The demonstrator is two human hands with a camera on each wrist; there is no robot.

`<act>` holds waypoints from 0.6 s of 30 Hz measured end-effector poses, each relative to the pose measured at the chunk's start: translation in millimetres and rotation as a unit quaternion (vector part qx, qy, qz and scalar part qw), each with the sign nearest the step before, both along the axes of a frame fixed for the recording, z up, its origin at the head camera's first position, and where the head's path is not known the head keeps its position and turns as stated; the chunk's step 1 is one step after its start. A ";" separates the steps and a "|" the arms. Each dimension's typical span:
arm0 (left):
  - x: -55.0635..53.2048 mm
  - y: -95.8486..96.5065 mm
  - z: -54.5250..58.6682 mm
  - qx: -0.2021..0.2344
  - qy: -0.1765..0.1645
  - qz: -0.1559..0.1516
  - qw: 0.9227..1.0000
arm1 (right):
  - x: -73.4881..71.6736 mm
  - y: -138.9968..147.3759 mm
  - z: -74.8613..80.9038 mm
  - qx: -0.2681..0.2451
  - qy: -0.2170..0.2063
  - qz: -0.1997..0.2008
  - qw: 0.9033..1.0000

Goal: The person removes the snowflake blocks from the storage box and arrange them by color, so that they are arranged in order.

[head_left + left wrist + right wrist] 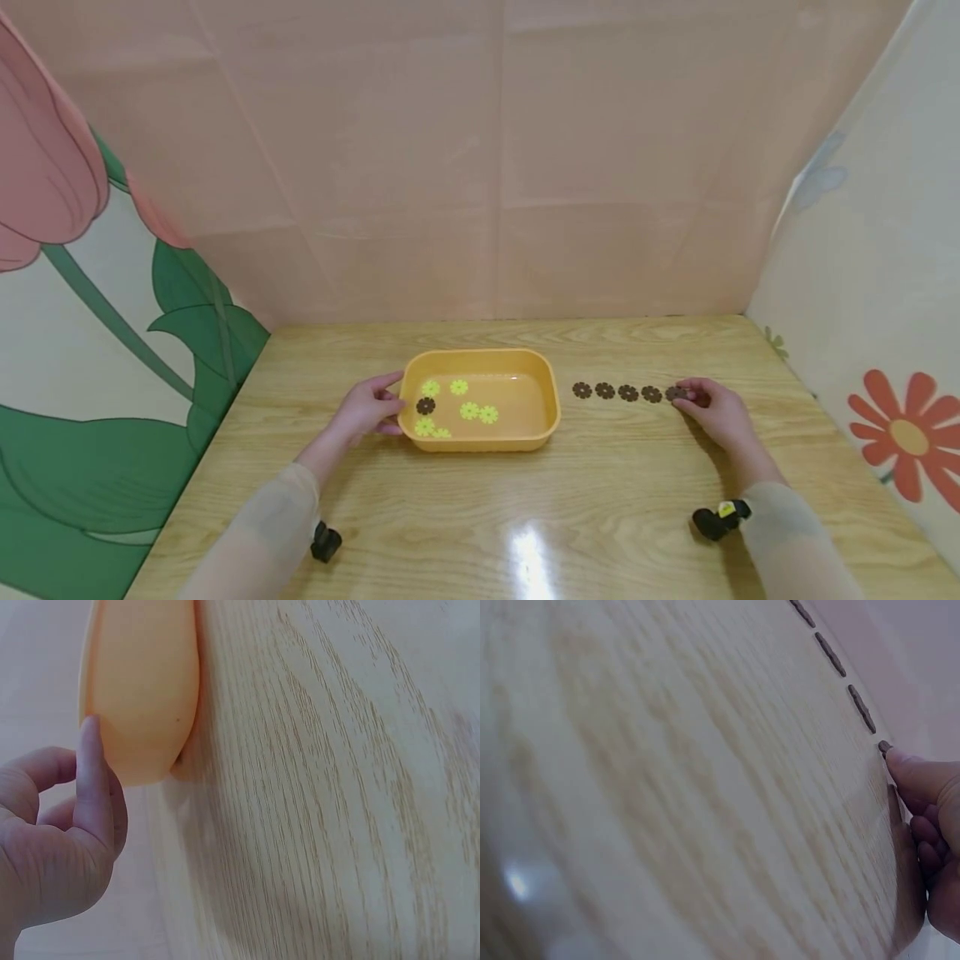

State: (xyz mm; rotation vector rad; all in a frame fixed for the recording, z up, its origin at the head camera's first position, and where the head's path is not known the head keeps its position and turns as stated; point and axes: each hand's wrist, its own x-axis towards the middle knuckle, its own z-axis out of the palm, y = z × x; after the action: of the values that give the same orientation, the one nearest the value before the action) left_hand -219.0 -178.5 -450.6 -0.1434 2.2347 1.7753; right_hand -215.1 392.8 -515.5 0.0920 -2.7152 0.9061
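Note:
A yellow-orange plastic tray (480, 444) stands on the table, holding several yellow flower-shaped pieces (469, 410) and one dark brown flower-shaped piece (426, 406). My left hand (365, 410) rests against the tray's left end with fingers spread; in the left wrist view the thumb (91, 765) touches the outer wall near the rim. To the tray's right lies a row of brown flower-shaped pieces (627, 392). At the row's right end, my right hand (716, 410) pinches a brown flower-shaped piece (676, 394) between thumb and fingers, mostly hidden by the thumb in the right wrist view.
The wood-grain table (450, 517) reaches back to a pink cloth backdrop (480, 208). Flower-printed panels (885, 250) stand at both sides. Black wrist devices (720, 521) are strapped at both sleeves.

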 end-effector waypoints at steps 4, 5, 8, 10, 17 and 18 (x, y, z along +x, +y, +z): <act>0.1 -0.8 -0.4 -0.002 0.002 -0.001 1.000 | -0.7 -0.9 -0.1 0.015 0.011 0.006 1.000; 0.3 -1.0 -0.5 -0.002 0.003 -0.001 1.000 | -1.0 -1.3 0.0 0.019 0.012 0.007 1.000; 0.2 -1.2 -0.8 -0.001 0.002 0.001 1.000 | -1.5 -2.4 0.4 0.031 0.011 0.009 0.999; -0.2 -1.0 -1.1 -0.002 0.001 0.001 1.000 | -1.6 -2.6 0.5 0.034 0.010 0.011 0.999; 0.1 -0.8 -0.6 -0.001 0.004 0.000 1.000 | 1.6 1.4 2.8 -0.046 -0.023 -0.008 0.999; 0.3 -0.5 -0.2 0.000 0.004 0.000 1.000 | 1.9 2.6 3.3 -0.070 -0.030 -0.016 0.997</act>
State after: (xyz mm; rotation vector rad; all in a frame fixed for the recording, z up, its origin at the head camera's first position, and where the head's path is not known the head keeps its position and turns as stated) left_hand -218.7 -179.0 -450.8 -0.1384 2.2400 1.7788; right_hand -213.1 395.4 -512.3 -0.0065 -2.6893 1.1021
